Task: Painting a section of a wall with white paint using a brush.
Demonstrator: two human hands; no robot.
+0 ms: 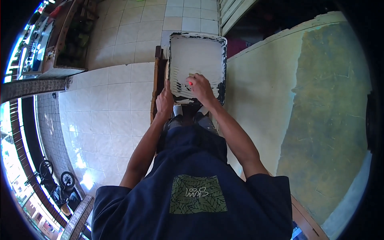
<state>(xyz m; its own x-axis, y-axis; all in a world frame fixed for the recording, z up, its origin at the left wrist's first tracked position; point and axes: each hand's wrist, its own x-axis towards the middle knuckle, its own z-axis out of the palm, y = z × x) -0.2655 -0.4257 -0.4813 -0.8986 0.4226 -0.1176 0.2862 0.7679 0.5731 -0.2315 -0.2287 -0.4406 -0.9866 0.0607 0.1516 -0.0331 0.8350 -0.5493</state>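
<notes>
A large black paint tray (221, 91) lies in front of me, coated with white paint (199, 56). Ridges and black patches show through at its near end. My right hand (203, 91) is closed over the near part of the tray, around a small tool with a red-orange handle end (190, 83). The hand hides most of that tool, so its kind cannot be made out. At the tray's near left edge, my left hand (164, 102) is closed on the rim, its index finger stretched along the side.
Brown wooden furniture (153, 90) stands along the tray's left side. To the right rises a wall (260, 92) with pale and greenish patches. Light tiles (108, 96) cover the floor at left. A bicycle (56, 182) is at lower left, a cabinet (74, 40) at upper left.
</notes>
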